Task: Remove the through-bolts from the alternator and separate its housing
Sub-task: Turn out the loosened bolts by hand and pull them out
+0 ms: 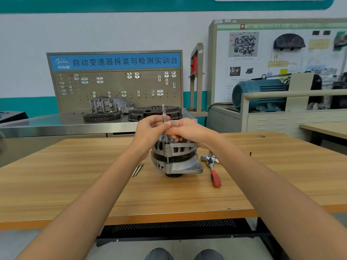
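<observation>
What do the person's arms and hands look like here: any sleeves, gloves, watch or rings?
Both forearms are bare up to the frame's edge; no sleeve shows. The left hand and the right hand wear no gloves. No watch or bracelet shows on either wrist, and no ring on the fingers that can be seen.

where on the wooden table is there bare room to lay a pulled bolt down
The wide front strip of the light wooden table between both forearms is bare, as is the far-left area. It is crowded beside the grey metal alternator: two loose thin metal bolts lie at its left, and the red-handled ratchet wrench at its right.
</observation>
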